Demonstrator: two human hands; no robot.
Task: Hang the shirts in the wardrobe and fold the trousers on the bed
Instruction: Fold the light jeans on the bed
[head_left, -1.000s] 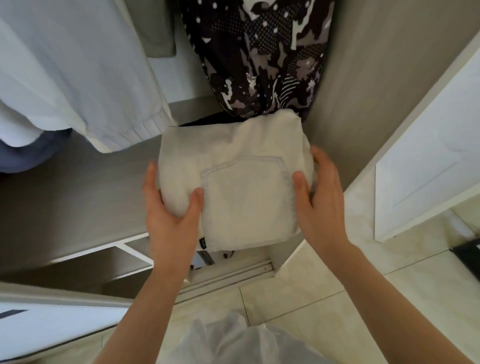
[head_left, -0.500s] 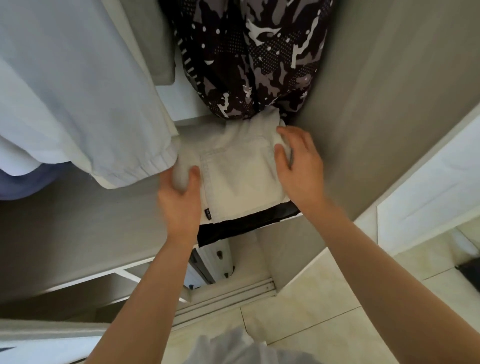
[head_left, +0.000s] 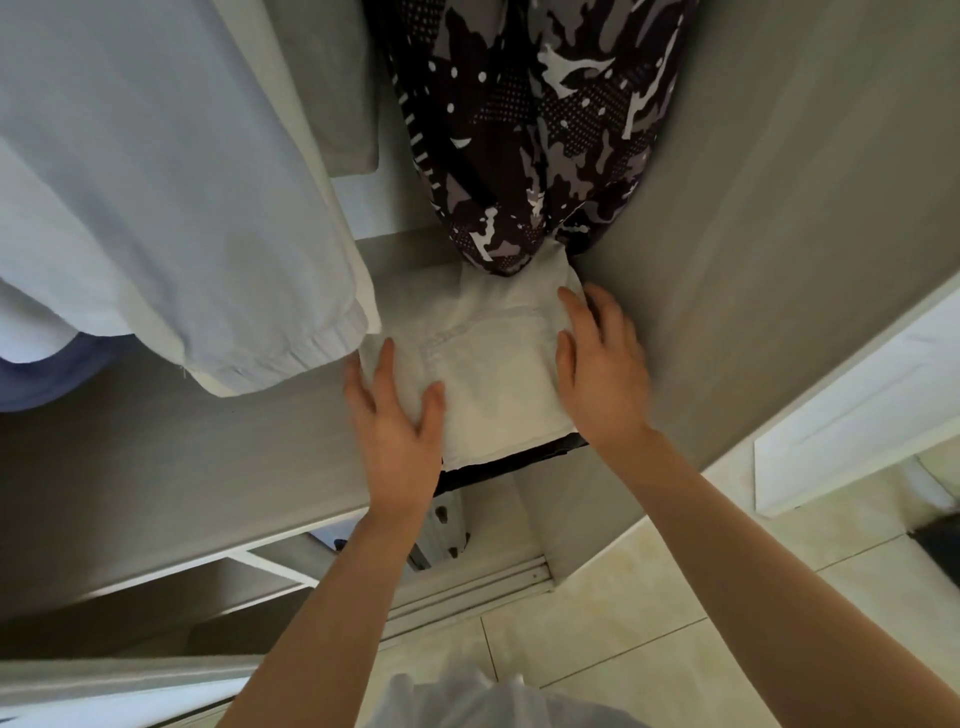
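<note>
Folded white trousers (head_left: 493, 379) lie on the grey wardrobe shelf (head_left: 208, 467), on top of a black folded garment (head_left: 509, 462) whose edge shows in front. My left hand (head_left: 395, 431) rests on the trousers' left front corner, fingers spread and straight, thumb on top. My right hand (head_left: 597, 374) lies flat along their right edge, against the wardrobe side wall (head_left: 753, 260). A dark camouflage-patterned shirt (head_left: 530, 130) hangs directly above the trousers' far end. To the left hangs a pale blue garment (head_left: 171, 182) with an elastic hem.
A grey garment (head_left: 343, 78) hangs between the two shirts. A blue bundle (head_left: 36, 374) sits at the shelf's far left. The white wardrobe door (head_left: 857, 405) stands at the right above the tiled floor (head_left: 649, 623). Below the shelf are lower compartments and a sliding rail.
Both hands carried the folded trousers forward into the wardrobe and set them on the black garment. The left hand's grip has loosened to spread fingers; the right now lies flat.
</note>
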